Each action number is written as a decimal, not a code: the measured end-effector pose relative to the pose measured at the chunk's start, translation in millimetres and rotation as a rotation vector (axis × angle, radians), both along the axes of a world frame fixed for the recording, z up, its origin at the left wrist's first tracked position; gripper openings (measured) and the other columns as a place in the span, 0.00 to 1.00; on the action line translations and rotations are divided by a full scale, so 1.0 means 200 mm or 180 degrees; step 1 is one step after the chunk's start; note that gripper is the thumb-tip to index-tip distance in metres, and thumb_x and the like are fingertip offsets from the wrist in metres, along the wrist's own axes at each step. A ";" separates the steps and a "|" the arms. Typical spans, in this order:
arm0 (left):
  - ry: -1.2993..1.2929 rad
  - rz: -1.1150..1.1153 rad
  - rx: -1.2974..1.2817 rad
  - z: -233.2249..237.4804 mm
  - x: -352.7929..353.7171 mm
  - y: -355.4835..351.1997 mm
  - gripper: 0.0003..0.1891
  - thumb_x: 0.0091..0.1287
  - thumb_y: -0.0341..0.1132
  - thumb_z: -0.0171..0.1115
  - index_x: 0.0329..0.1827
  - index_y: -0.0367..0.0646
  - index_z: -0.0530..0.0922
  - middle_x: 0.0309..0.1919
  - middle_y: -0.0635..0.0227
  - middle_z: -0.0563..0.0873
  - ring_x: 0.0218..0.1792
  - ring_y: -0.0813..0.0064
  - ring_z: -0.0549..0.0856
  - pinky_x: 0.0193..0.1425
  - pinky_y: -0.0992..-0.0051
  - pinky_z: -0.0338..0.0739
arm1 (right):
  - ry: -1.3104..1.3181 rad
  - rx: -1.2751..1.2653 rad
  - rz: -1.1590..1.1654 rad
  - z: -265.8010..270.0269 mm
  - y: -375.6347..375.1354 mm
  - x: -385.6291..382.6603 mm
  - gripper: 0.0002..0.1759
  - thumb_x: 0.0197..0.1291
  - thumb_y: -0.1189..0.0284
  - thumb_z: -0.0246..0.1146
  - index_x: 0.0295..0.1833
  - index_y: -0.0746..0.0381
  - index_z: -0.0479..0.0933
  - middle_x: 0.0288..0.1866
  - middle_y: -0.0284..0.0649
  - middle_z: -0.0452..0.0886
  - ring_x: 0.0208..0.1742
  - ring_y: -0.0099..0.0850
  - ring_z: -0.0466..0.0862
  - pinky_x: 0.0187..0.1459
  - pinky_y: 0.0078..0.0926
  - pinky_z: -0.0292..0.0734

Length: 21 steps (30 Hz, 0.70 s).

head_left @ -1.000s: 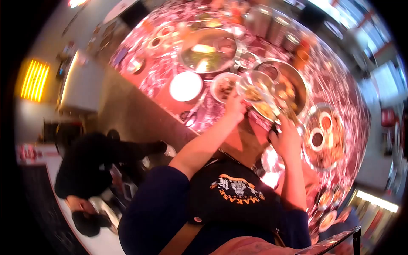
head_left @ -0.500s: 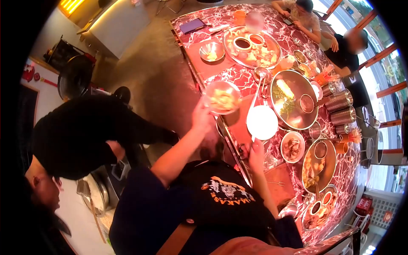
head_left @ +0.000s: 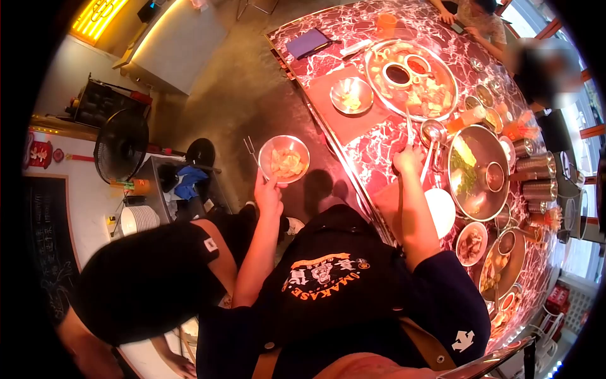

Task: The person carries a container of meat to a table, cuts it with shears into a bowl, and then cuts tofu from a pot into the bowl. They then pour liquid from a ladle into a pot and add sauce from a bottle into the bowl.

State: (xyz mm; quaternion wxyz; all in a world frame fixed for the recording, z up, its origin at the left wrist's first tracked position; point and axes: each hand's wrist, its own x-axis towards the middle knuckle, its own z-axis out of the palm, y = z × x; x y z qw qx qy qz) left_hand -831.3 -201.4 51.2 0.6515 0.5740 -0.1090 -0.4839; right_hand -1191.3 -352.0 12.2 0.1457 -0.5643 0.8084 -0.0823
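My left hand (head_left: 269, 197) is closed at the near rim of a shiny metal bowl (head_left: 302, 146) with pale yellowish food pieces inside. A two-pronged fork (head_left: 250, 148) sticks out beside that bowl, its lower end hidden. The bowl is off the table's edge, above the floor. Over the table, my right hand (head_left: 409, 161) is closed around a slim pale utensil (head_left: 409, 129) whose kind I cannot make out. It points toward a large round platter (head_left: 456, 104) of food with two sauce bowls. A ladle (head_left: 432, 131) lies just right of that hand.
Another metal bowl (head_left: 358, 108) with food stands on a red mat. At right are a large metal pan (head_left: 507, 189), a white round plate (head_left: 440, 215) and a bowl of meat (head_left: 472, 243). A person in black (head_left: 151, 278) bends at left. Two people sit across the table.
My left hand has carried the bowl left, away from the table edge, and the fork beside it now shows. My right hand has moved forward from beside the white plate toward the platter.
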 end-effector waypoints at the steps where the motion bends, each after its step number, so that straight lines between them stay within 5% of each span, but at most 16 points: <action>1: 0.0005 -0.0004 0.0025 -0.01 0.03 -0.08 0.28 0.70 0.23 0.51 0.74 0.47 0.61 0.33 0.66 0.82 0.15 0.86 0.73 0.13 0.88 0.53 | -0.0087 -0.0291 -0.0011 0.02 -0.03 0.04 0.24 0.57 0.63 0.63 0.56 0.66 0.75 0.56 0.60 0.74 0.61 0.53 0.72 0.60 0.48 0.70; 2: 0.0008 -0.0076 0.0041 -0.02 0.05 -0.16 0.28 0.70 0.23 0.51 0.74 0.48 0.61 0.33 0.65 0.82 0.15 0.86 0.72 0.13 0.88 0.53 | -0.0128 -0.0888 0.0340 -0.10 -0.11 0.06 0.22 0.57 0.61 0.65 0.52 0.64 0.76 0.45 0.55 0.81 0.55 0.51 0.76 0.60 0.49 0.68; 3: 0.0010 -0.0150 0.0068 -0.04 0.06 -0.24 0.28 0.70 0.24 0.51 0.74 0.48 0.61 0.33 0.65 0.83 0.15 0.87 0.72 0.13 0.88 0.53 | -0.0349 -0.1590 0.0693 -0.29 -0.22 0.10 0.18 0.61 0.61 0.65 0.46 0.64 0.75 0.37 0.49 0.82 0.43 0.42 0.82 0.45 0.42 0.77; 5: -0.0006 -0.0214 0.0201 -0.07 0.10 -0.43 0.29 0.71 0.24 0.51 0.75 0.48 0.61 0.30 0.67 0.82 0.14 0.87 0.71 0.13 0.88 0.52 | -0.3548 -0.0299 -0.0517 -0.32 -0.42 0.31 0.15 0.65 0.62 0.63 0.42 0.64 0.74 0.31 0.42 0.81 0.28 0.31 0.82 0.26 0.26 0.75; 7: 0.0153 -0.0634 0.0140 -0.12 0.16 -0.57 0.29 0.70 0.24 0.53 0.75 0.48 0.61 0.27 0.68 0.82 0.15 0.88 0.71 0.14 0.88 0.52 | -0.4217 0.0146 -0.0679 -0.30 -0.58 0.45 0.14 0.67 0.62 0.62 0.41 0.63 0.72 0.30 0.38 0.81 0.21 0.23 0.78 0.18 0.16 0.67; 12: -0.0111 -0.1068 0.0296 -0.03 0.17 -1.03 0.27 0.69 0.24 0.54 0.72 0.46 0.66 0.29 0.68 0.84 0.18 0.87 0.76 0.16 0.88 0.57 | -0.4011 -0.0708 -0.0196 -0.32 -0.80 0.46 0.09 0.66 0.74 0.53 0.49 0.63 0.72 0.22 0.36 0.76 0.16 0.22 0.73 0.15 0.19 0.67; 13: -0.0151 -0.1287 0.0185 -0.04 0.15 -1.11 0.27 0.69 0.23 0.55 0.72 0.46 0.67 0.30 0.69 0.84 0.19 0.86 0.76 0.17 0.88 0.59 | -0.4421 -0.0726 -0.0280 -0.10 -0.78 0.46 0.08 0.66 0.75 0.54 0.49 0.65 0.72 0.21 0.36 0.76 0.16 0.23 0.74 0.16 0.21 0.69; 15: 0.0160 -0.1391 -0.0041 -0.11 0.06 -1.28 0.29 0.67 0.22 0.56 0.73 0.45 0.67 0.31 0.71 0.83 0.21 0.85 0.77 0.19 0.86 0.63 | -0.2806 -0.1140 -0.0115 0.03 -0.81 0.41 0.07 0.66 0.74 0.57 0.41 0.68 0.72 0.22 0.38 0.78 0.21 0.24 0.80 0.23 0.23 0.74; 18: 0.0330 -0.1937 -0.0080 -0.23 -0.07 -1.49 0.30 0.66 0.22 0.57 0.74 0.47 0.66 0.34 0.71 0.83 0.21 0.86 0.76 0.20 0.85 0.63 | -0.2596 -0.1297 -0.0168 0.32 -0.78 0.44 0.10 0.67 0.72 0.58 0.34 0.65 0.69 0.22 0.39 0.79 0.25 0.25 0.85 0.25 0.23 0.76; 21: 0.0556 -0.2434 0.0208 -0.12 -0.26 -1.69 0.31 0.66 0.23 0.57 0.73 0.48 0.66 0.36 0.73 0.83 0.20 0.88 0.73 0.17 0.86 0.59 | -0.0797 -0.1766 0.0281 0.30 -0.79 0.44 0.07 0.58 0.75 0.60 0.32 0.65 0.68 0.25 0.47 0.76 0.27 0.43 0.80 0.31 0.38 0.73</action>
